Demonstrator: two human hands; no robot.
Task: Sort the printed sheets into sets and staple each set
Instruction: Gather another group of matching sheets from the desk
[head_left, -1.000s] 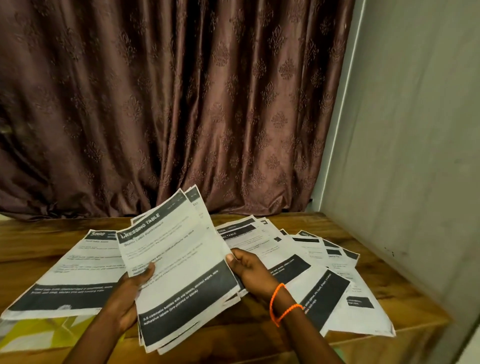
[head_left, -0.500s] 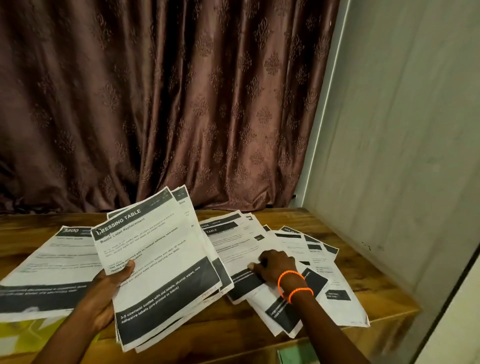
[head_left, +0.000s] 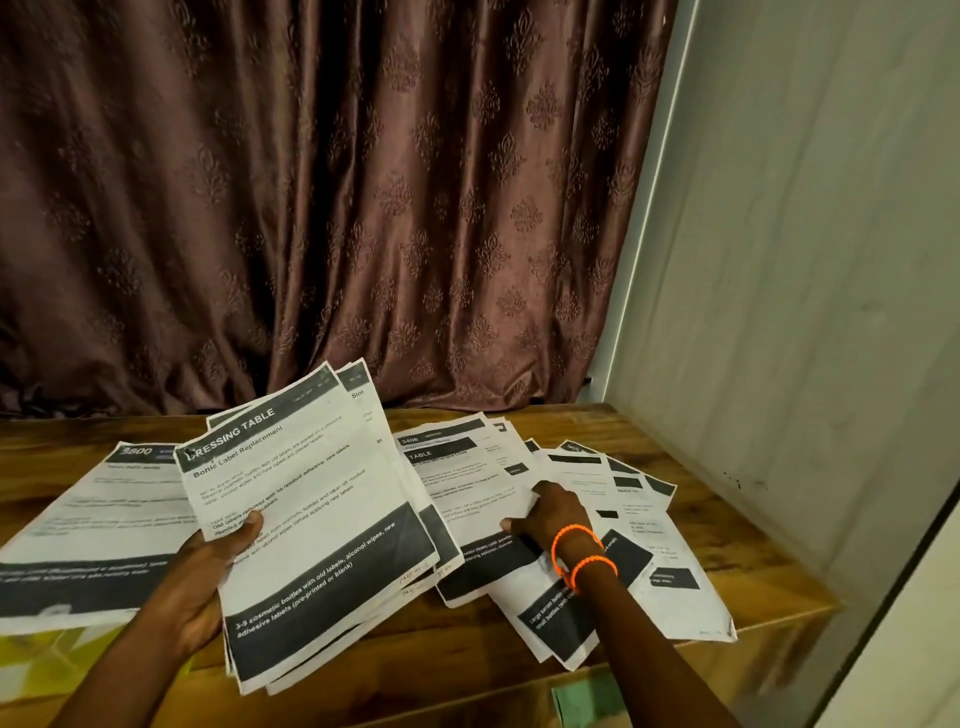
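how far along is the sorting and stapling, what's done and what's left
Done: little looks finished; no stapler or staple shows. In hand: the left hand grips a small stack topped by the "DRESSING TABLE" sheet, while the right hand reaches onto the fanned sheets on the wooden table. Left: those loose sheets, the sheet at left, and all stapling.

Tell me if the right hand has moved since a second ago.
Yes. The right hand left the held stack, going rightward onto the fanned sheets on the table.

You see white printed sheets (head_left: 317, 499) with black bands and white lettering, a brown wood-grain table (head_left: 467, 639), and at twelve o'clock a maroon curtain (head_left: 337, 208) with damask motifs; orange wristbands (head_left: 582, 551).
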